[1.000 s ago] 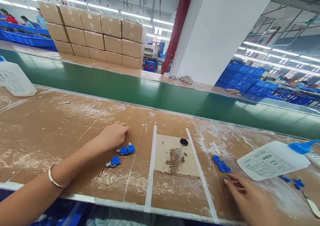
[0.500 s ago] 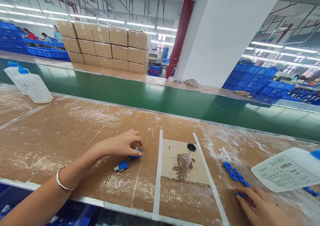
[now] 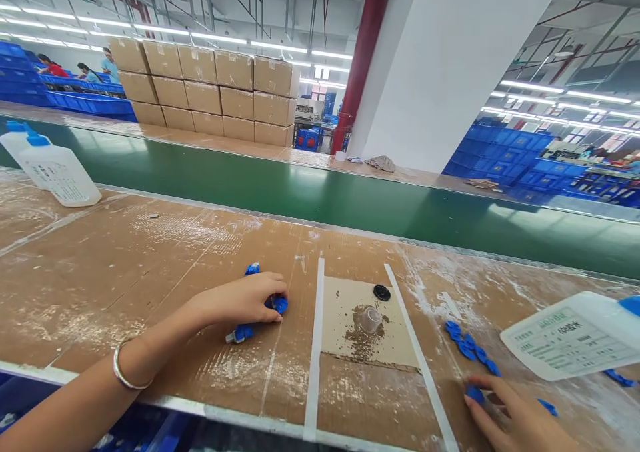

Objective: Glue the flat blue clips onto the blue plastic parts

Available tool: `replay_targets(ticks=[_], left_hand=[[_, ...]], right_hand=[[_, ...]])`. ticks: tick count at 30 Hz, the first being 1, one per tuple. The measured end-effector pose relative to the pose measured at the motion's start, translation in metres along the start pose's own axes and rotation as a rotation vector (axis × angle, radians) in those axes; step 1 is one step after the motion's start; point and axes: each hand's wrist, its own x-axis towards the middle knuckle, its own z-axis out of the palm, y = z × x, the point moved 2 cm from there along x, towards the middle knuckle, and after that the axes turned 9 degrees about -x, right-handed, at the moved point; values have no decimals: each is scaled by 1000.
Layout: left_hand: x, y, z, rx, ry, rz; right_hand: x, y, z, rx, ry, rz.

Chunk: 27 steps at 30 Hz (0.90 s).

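Note:
My left hand (image 3: 257, 297) is over the brown tabletop, its fingers curled around a blue plastic part (image 3: 281, 305) whose round end shows past the fingers. Close to that hand lie another blue part with a pale end (image 3: 240, 335), below it, and a further blue part (image 3: 253, 269), above it. At the lower right, my right hand (image 3: 515, 412) pinches a small blue plastic piece (image 3: 475, 393) between thumb and index finger. A row of flat blue pieces (image 3: 469, 347) lies just beyond it, and another blue piece (image 3: 548, 407) shows beside the hand.
Between my hands, a stained cardboard pad (image 3: 345, 332) bears a small clear cup (image 3: 370, 320) and a black round disc (image 3: 382, 293). A white bottle (image 3: 570, 335) lies at right; two bottles (image 3: 65, 175) stand at left. Behind runs a green conveyor belt (image 3: 225, 172), with stacked cartons (image 3: 200, 92) beyond.
My left fingers have closed further around the blue part, and its round end now shows. A blue part has come into sight above that hand. The piece in my right hand shows more.

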Motion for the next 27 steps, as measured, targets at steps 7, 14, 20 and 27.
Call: replay_targets(ticks=[7,14,20,27], left_hand=[[4,15,24,-765,-71,-61],[4,12,43,-1135,-109,-135],[5,16,43,-1234,-103,-59],[4,22,56,-1410,-193,-157]], right_hand=[[20,-74,-13,351,120,-129],[48,-134,1,460,71,-279],[45,-136,5,517,34,-229],[4,-188,0,1443,-185,164]])
